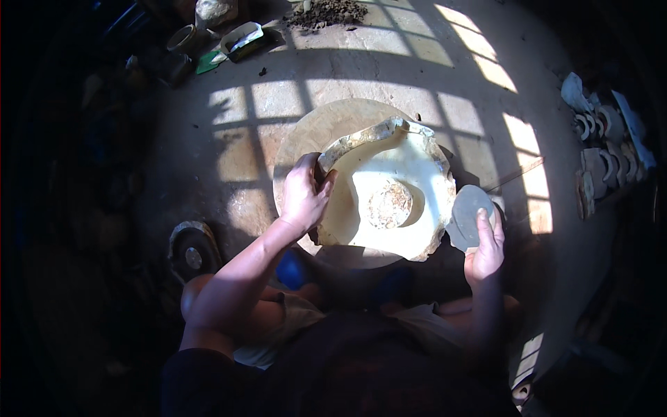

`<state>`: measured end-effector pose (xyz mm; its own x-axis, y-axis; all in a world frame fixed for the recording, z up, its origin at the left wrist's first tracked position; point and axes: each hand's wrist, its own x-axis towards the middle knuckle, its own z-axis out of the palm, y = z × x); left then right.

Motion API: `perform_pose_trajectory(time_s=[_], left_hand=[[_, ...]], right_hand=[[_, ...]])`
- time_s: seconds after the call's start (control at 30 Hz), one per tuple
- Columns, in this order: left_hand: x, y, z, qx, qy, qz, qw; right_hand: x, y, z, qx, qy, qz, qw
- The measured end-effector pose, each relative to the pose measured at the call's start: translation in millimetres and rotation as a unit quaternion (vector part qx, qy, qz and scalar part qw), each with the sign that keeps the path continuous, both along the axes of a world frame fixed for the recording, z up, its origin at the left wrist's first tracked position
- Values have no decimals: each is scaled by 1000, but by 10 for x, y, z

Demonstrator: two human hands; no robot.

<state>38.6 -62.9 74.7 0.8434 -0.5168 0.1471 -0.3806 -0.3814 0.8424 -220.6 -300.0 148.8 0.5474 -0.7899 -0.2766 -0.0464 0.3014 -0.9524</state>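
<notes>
A rough-edged white, plaster-like mould (pixel 367 165) sits on a round flat board (pixel 309 133) between my hands. It has a shallow hollow and a round raised piece (pixel 389 205) with a mottled top in the middle. My left hand (pixel 306 194) grips the mould's left rim, fingers closed over its edge. My right hand (pixel 486 254) holds a flat grey disc (pixel 464 215) beside the mould's right side, thumb on its face.
A dark ring-shaped piece (pixel 179 254) lies at lower left. At upper left are containers (pixel 240 36), a green scrap (pixel 207 62) and a dark crumbly heap (pixel 323 14). Curved plaster pieces (pixel 604 153) are stacked at right. A thin stick (pixel 521 170) lies right of the board.
</notes>
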Motion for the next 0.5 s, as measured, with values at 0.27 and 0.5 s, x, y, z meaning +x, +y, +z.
perform_pose_trajectory(time_s=[0.27,0.5], left_hand=[[132,120,-338,56,78,47,994],[158,133,-485,88,99,42,990]], right_hand=[[802,217,511,-342,0,109,933],[1484,8,-189,-668,214,382,602]])
